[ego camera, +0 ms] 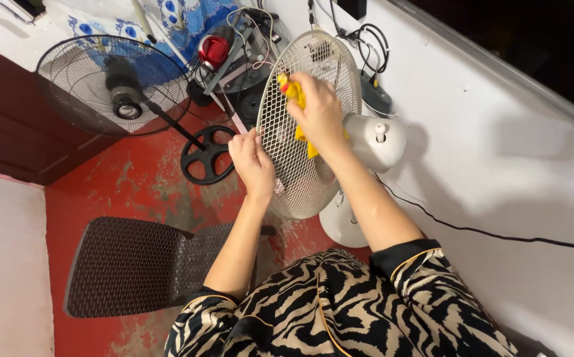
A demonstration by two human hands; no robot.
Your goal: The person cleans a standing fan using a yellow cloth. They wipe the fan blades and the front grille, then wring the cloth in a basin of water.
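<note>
A white table fan with a wire grille (pixel 300 178) stands in front of me, its motor housing (pixel 376 140) to the right. My left hand (pixel 252 162) grips the left rim of the grille. My right hand (pixel 320 112) presses a yellow cloth (pixel 291 88) against the upper part of the grille. The fan's round white base (pixel 340 221) shows below my right forearm.
A black pedestal fan (pixel 111 82) with a round black base (pixel 206 154) stands at the left on the red floor (pixel 134 182). A dark woven chair (pixel 138 264) sits below it. Cables (pixel 472 229) run along the white wall at right. Clutter with a red object (pixel 214 49) lies behind.
</note>
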